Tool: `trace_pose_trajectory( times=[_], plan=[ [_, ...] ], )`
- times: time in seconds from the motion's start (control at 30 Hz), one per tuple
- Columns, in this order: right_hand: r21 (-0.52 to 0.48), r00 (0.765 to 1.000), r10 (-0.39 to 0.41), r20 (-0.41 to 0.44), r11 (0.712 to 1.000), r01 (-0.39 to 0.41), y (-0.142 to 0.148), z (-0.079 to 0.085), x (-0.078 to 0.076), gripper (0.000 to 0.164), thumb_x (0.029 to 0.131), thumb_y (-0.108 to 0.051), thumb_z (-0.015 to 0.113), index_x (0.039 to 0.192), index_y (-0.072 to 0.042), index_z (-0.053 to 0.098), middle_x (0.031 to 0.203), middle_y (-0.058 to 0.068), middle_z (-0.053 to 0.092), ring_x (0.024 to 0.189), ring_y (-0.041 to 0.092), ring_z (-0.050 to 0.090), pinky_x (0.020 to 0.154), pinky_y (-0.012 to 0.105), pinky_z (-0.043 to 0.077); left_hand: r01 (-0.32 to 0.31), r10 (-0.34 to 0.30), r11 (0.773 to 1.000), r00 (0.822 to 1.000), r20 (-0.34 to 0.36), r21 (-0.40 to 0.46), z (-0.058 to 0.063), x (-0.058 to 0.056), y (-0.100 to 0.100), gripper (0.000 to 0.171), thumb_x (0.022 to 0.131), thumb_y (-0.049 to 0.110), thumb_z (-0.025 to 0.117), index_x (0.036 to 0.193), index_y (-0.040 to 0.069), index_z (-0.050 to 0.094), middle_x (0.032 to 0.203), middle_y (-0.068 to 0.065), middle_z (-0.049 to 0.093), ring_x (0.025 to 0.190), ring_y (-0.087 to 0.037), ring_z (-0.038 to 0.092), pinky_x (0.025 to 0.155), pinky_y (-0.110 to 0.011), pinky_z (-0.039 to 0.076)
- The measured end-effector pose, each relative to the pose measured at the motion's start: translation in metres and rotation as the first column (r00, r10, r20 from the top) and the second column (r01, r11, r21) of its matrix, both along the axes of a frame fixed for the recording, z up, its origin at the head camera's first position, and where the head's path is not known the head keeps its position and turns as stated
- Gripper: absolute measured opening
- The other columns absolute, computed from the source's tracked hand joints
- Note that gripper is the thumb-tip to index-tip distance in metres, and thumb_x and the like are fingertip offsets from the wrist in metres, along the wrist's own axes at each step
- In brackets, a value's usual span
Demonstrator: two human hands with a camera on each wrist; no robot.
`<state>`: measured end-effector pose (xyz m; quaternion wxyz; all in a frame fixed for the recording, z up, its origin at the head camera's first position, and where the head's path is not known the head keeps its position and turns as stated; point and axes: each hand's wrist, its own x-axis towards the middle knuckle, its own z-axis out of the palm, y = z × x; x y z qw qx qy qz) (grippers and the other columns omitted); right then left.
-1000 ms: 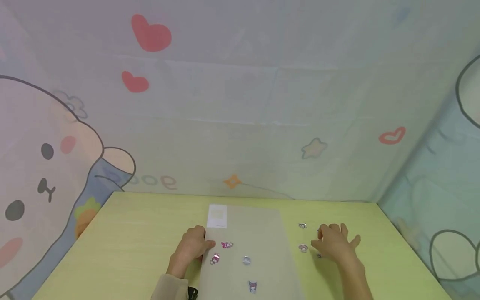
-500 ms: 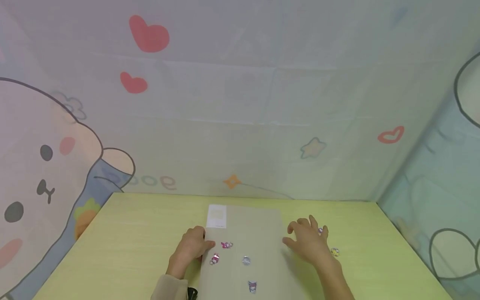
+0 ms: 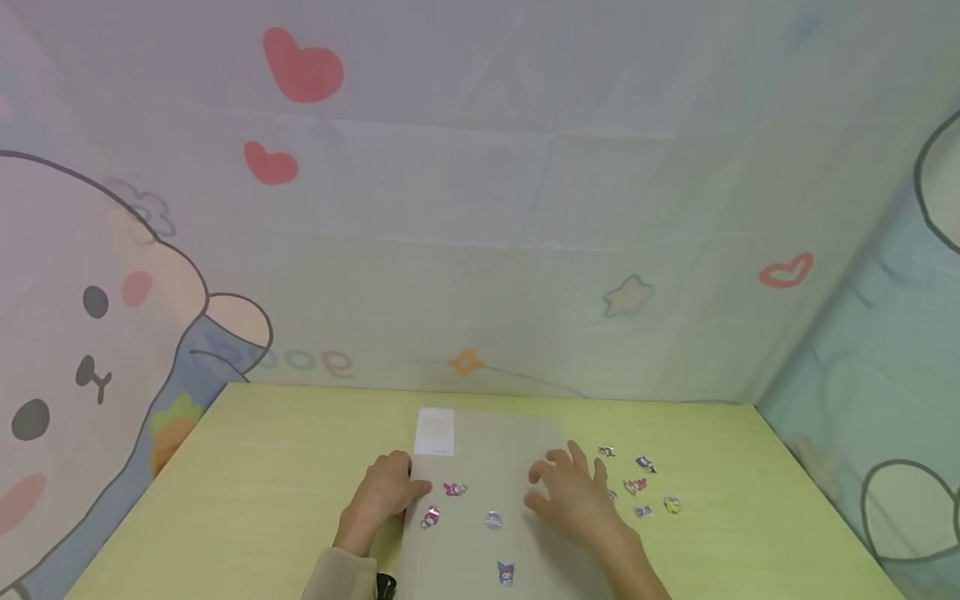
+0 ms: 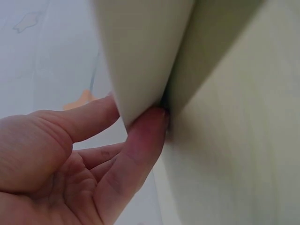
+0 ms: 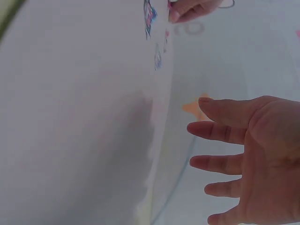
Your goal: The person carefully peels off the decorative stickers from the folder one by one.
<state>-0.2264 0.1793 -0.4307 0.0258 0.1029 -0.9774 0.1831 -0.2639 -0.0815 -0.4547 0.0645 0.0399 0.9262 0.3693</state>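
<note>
My left hand (image 3: 386,493) grips the left edge of a pale, thick board (image 3: 517,467), its thumb over the top. In the left wrist view my left fingers (image 4: 145,136) press against the board's side, close to the yellow table (image 4: 234,154). Over the board's right part hovers my right hand (image 3: 570,493). The right wrist view shows its fingers spread and holding nothing. Small flat cartoon pieces lie on the board: a pink one (image 3: 453,489), a pink-and-white one (image 3: 431,517), a clear round one (image 3: 493,520) and a purple one (image 3: 506,573).
Right of the board, several more small cartoon pieces lie on the table, among them a yellow one (image 3: 672,504) and a red one (image 3: 635,486). A white label (image 3: 434,432) sits at the board's far left corner. A printed cloth (image 3: 450,250) hangs behind the table.
My right hand has moved left, from above the loose pieces on the table to over the board's right part. My left hand and the pieces on the board stay in place.
</note>
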Motion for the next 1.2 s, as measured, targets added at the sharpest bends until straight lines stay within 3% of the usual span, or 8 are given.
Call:
trace_pose_trajectory(
  times=[0.23, 0.47, 0.63, 0.87, 1.2],
  plan=[
    [0.007, 0.999, 0.048, -0.011, 0.999, -0.048, -0.016, -0.009, 0.001, 0.016, 0.084, -0.027, 0.075, 0.094, -0.016, 0.070, 0.130, 0.017, 0.056, 0.136, 0.049, 0.029, 0.103, 0.075, 0.013, -0.001, 0.001, 1.000, 1.000, -0.008, -0.010, 0.000, -0.001, 0.000, 0.023, 0.088, 0.013, 0.072, 0.089, -0.008, 0.060, 0.067, -0.010, 0.058, 0.049, -0.018, 0.059, 0.049, -0.030, 0.050],
    [0.057, 0.995, 0.093, -0.037, 0.994, -0.091, -0.029, -0.013, 0.002, 0.017, 0.082, -0.027, 0.077, 0.092, -0.015, 0.070, 0.123, 0.015, 0.060, 0.131, 0.047, 0.037, 0.099, 0.075, 0.022, -0.003, 0.003, 1.000, 1.000, -0.009, -0.012, 0.000, -0.001, -0.001, 0.023, 0.088, 0.012, 0.072, 0.089, -0.007, 0.060, 0.067, -0.011, 0.058, 0.049, -0.018, 0.059, 0.048, -0.030, 0.051],
    [0.049, 0.991, 0.127, -0.032, 0.991, -0.126, -0.037, -0.009, 0.001, 0.018, 0.082, -0.027, 0.077, 0.090, -0.014, 0.069, 0.111, 0.011, 0.062, 0.117, 0.038, 0.048, 0.094, 0.071, 0.032, -0.009, 0.009, 1.000, 1.000, -0.009, -0.011, 0.001, -0.001, -0.001, 0.023, 0.088, 0.012, 0.072, 0.088, -0.008, 0.060, 0.067, -0.011, 0.058, 0.049, -0.019, 0.060, 0.049, -0.030, 0.051],
    [0.032, 0.993, 0.113, 0.038, 0.993, -0.114, -0.045, -0.006, -0.005, 0.017, 0.079, -0.024, 0.078, 0.088, -0.012, 0.069, 0.092, 0.003, 0.059, 0.100, 0.032, 0.052, 0.091, 0.066, 0.038, -0.003, 0.003, 1.000, 1.000, 0.003, -0.003, 0.000, -0.001, 0.000, 0.022, 0.088, 0.011, 0.072, 0.088, -0.007, 0.060, 0.068, -0.011, 0.058, 0.050, -0.019, 0.060, 0.049, -0.030, 0.052],
    [0.017, 0.988, 0.070, 0.139, 0.997, -0.073, -0.049, -0.001, -0.012, 0.014, 0.077, -0.020, 0.079, 0.083, -0.013, 0.068, 0.083, 0.001, 0.062, 0.087, 0.028, 0.055, 0.082, 0.058, 0.043, 0.007, -0.007, 1.000, 1.000, -0.010, -0.020, 0.001, 0.000, 0.000, 0.023, 0.088, 0.013, 0.072, 0.087, -0.006, 0.059, 0.067, -0.010, 0.058, 0.049, -0.018, 0.060, 0.049, -0.030, 0.051]
  ],
)
